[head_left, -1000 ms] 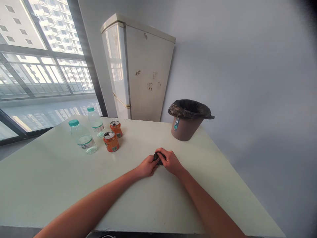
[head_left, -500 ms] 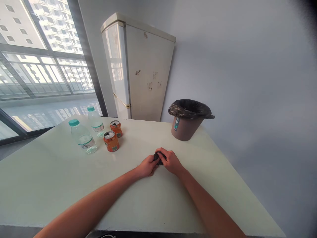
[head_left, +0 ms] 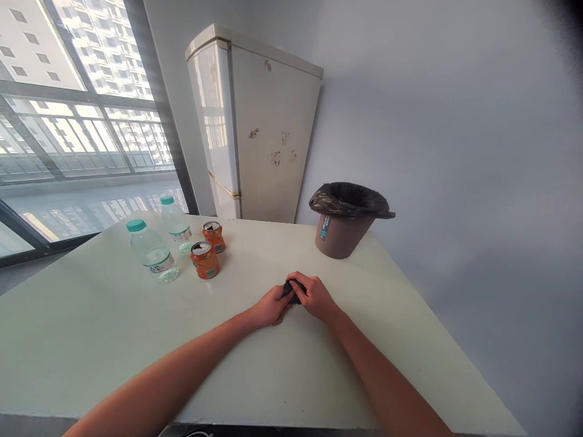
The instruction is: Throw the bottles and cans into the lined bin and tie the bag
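Desk (head_left: 273,376) carries a bin (head_left: 341,235), which stands ahead and to the right, nearer the right hand (head_left: 317,298) than the left hand (head_left: 268,306). Both hands grip a black bundle (head_left: 287,288) between them; its long axis cannot be told.

No visible change, no clear movement

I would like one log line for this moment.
left hand: holding black bundle | right hand: holding black bundle | bin: upright, beyond hands
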`<act>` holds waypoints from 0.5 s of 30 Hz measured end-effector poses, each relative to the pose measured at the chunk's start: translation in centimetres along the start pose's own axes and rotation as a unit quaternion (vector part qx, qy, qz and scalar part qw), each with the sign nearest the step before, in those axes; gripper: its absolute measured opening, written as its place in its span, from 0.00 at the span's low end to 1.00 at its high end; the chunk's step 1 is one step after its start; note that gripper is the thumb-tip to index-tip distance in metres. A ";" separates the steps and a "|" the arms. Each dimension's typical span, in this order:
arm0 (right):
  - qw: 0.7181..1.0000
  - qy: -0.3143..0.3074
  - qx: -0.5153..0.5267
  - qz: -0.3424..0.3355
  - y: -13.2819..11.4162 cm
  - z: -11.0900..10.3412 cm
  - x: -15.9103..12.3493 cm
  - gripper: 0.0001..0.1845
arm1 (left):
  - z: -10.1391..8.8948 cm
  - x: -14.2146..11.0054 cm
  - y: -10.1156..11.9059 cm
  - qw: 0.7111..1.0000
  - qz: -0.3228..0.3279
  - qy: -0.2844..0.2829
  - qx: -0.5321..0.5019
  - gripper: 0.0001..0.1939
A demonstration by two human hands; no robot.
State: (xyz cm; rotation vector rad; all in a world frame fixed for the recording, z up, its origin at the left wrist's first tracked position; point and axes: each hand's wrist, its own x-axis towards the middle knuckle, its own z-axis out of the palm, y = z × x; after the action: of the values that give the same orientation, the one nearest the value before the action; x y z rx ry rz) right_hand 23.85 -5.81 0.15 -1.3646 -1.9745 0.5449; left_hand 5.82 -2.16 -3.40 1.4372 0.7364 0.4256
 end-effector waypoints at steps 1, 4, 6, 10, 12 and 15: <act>1.000 0.001 0.001 0.000 0.0 0.0 0.0 0.13 | 0.0 0.0 0.0 1.000 0.002 -0.003 -0.001 0.35; 1.000 0.003 0.000 0.000 0.0 0.0 0.0 0.13 | 0.0 0.0 0.0 1.000 0.006 -0.009 -0.009 0.34; 1.000 0.003 -0.001 0.001 0.0 0.0 0.0 0.13 | 0.0 0.0 -0.1 1.000 0.006 -0.009 -0.010 0.34; 1.000 0.004 0.000 0.001 0.0 0.0 0.0 0.13 | 0.0 0.0 0.0 1.000 0.012 -0.009 -0.007 0.33; 1.000 0.003 0.001 0.001 0.1 0.0 0.0 0.13 | 0.0 -0.1 0.1 1.000 0.014 -0.011 0.001 0.33; 1.000 -0.001 0.001 0.002 0.2 0.0 0.0 0.13 | 0.0 -0.2 0.3 1.000 0.017 -0.012 0.005 0.33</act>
State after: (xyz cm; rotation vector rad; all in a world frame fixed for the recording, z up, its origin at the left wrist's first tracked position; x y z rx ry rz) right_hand 24.00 -5.77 -0.01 -1.3691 -1.9721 0.5496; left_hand 5.75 -2.24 -3.07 1.4636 0.6957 0.4315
